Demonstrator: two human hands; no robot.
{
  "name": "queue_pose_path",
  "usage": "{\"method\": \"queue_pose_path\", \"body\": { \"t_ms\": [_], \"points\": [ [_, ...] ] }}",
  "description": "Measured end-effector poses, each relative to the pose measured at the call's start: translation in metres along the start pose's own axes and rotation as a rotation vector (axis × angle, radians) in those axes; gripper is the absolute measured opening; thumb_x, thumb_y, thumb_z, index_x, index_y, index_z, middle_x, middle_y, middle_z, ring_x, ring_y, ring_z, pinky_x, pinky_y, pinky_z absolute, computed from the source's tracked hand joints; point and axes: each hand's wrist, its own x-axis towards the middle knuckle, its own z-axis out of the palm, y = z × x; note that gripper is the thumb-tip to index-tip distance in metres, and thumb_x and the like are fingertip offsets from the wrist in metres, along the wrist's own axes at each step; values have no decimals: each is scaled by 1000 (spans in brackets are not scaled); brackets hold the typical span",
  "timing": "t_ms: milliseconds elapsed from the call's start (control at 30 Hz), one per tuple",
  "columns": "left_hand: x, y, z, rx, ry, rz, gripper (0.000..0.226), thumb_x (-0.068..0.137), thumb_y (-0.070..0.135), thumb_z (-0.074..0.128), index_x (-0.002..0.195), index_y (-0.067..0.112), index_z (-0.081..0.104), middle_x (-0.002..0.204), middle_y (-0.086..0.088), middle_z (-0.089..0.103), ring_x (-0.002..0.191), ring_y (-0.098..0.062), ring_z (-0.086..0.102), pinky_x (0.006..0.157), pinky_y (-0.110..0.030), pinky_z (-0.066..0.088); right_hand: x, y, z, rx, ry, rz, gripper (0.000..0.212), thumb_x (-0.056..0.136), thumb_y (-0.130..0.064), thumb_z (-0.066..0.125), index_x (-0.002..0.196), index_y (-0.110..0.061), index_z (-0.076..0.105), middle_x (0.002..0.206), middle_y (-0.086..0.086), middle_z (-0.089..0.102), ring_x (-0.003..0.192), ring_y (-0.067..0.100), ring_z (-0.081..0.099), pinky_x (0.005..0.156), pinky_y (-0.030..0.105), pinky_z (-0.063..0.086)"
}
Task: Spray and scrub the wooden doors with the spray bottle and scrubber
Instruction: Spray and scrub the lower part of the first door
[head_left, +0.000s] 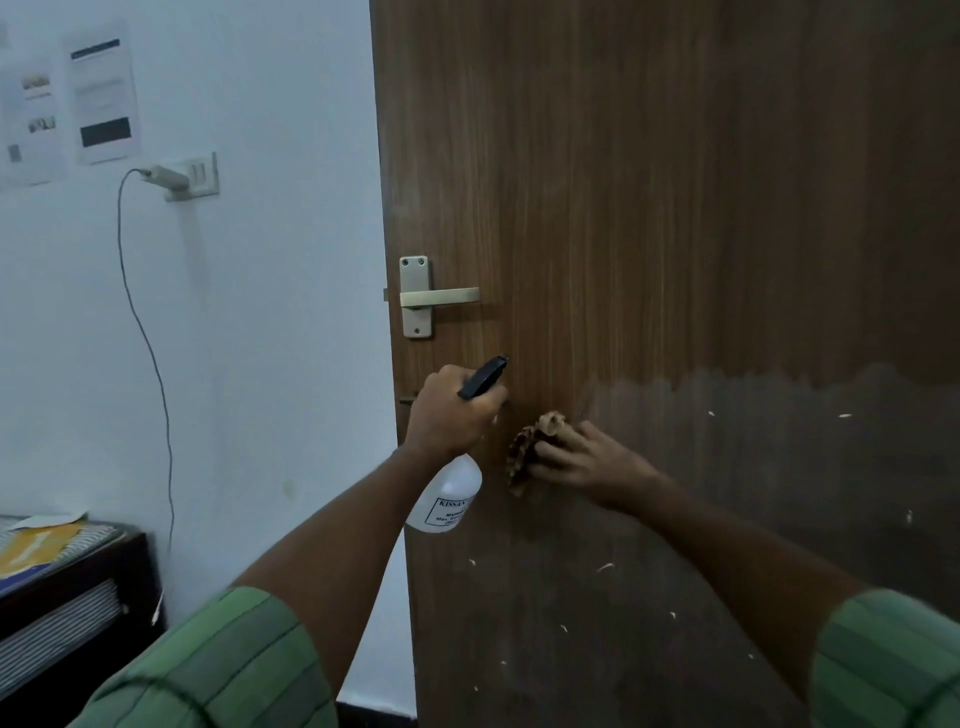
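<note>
A person in green striped sleeves (228, 670) works at a brown wooden door (675, 208) that fills the right two-thirds of the frame. The left hand (449, 410), at centre frame just below the metal lever handle (434, 297), is wrapped around the neck of a white spray bottle (447, 499), its black nozzle (483, 376) pointing up and right toward the door; the labelled body of the bottle hangs below the fist. Just to its right, the right hand (582, 457) presses a tan, ridged scrubber (530, 447) flat against the wood, fingers spread over it. A darker, damp-looking patch covers the lower half of the door, its ragged upper edge running right from the scrubber, and small pale flecks dot it. At left stands a white wall (260, 312) with a switch plate and plugged-in charger (182, 179), a cord (150, 364) trailing down, and blurred paper notices (101, 98) in the upper left. A dark surface (124, 566) with stacked papers sits in the lower left corner.
</note>
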Motion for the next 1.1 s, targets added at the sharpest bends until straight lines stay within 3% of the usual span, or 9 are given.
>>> {"method": "queue_pose_path", "body": {
  "t_ms": [67,200,367,433,533,633,867,967,1100],
  "points": [
    [1,0,4,2,-20,10,38,89,38,62,68,7,69,61,-9,70,57,-39,67,56,-40,51,6,33,-7,-31,105,96,47,86,-15,70,131,-24,61,139,9,55,119,37,55,84,48,51],
    [12,1,11,-18,-68,20,40,90,36,61,70,2,69,62,-11,70,50,-31,63,56,-40,50,24,37,-12,160,372,834,50,85,-1,66,130,-21,66,135,9,55,103,36,49,80,48,48],
    [11,-3,41,-15,-92,15,46,83,40,59,68,-3,66,62,-19,67,51,-36,60,56,-44,48,-18,-22,18,82,170,214,46,87,-13,67,132,-21,61,136,9,57,116,40,58,80,46,52],
    [9,-5,54,15,-100,10,48,81,46,57,66,1,66,61,-17,66,54,-39,63,57,-49,53,-22,-10,5,151,82,122,46,88,-21,66,133,-23,59,132,7,55,113,34,57,76,40,52],
    [13,-2,69,-35,-54,-16,49,79,48,56,67,0,65,63,-20,66,59,-46,64,59,-58,55,-6,14,-32,452,106,315,31,95,-32,55,123,-23,64,116,3,58,98,24,54,65,37,54],
    [19,6,75,-48,-36,-12,44,84,39,58,69,-2,65,64,-19,67,58,-44,65,54,-51,53,3,43,-52,637,92,460,27,96,-16,53,110,-20,76,107,-2,63,92,18,59,75,41,55],
    [29,19,88,-31,-29,-16,36,89,34,60,69,4,68,64,-12,71,50,-22,62,55,-39,49,-17,83,-34,357,182,549,21,95,-25,60,116,-25,60,111,0,50,79,16,52,52,30,40],
    [29,21,97,-19,-20,7,37,92,32,60,71,2,67,64,-15,69,49,-24,61,53,-36,47,-29,73,-8,108,299,448,25,92,-36,66,111,-20,63,122,10,56,96,28,55,74,41,43],
    [27,20,105,3,13,4,34,97,22,62,67,6,65,62,-16,67,49,-24,61,53,-35,47,-48,36,18,185,253,504,48,95,-43,58,136,-17,57,147,10,47,129,36,48,105,53,37]
  ]
}}
